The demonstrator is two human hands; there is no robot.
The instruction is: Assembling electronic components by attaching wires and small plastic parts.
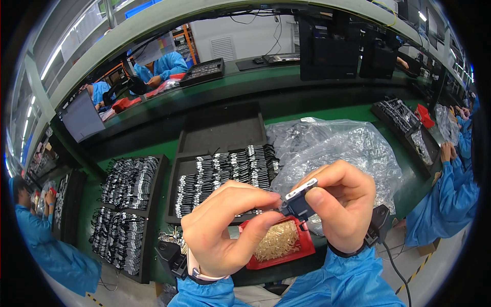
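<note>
My right hand (343,204) pinches a small flat dark part (298,205) with a pale metallic edge between thumb and fingers. At the part's left end are the thumb and forefinger of my left hand (230,225), bent in a pinch. What lies between those left fingertips is too small to make out. Below the held part sits a red tray (307,250) filled with small, yellowish, see-through pieces (276,240). Both hands are in front of a black foam tray (174,217) holding rows of small black-and-silver parts (220,171).
A clear plastic bag (337,148) spreads behind my right hand. On the left stands another black tray (148,245) packed with similar parts. More parts fill a tray (432,166) at the right. People in blue (442,189) work on both sides and across the green bench (327,112).
</note>
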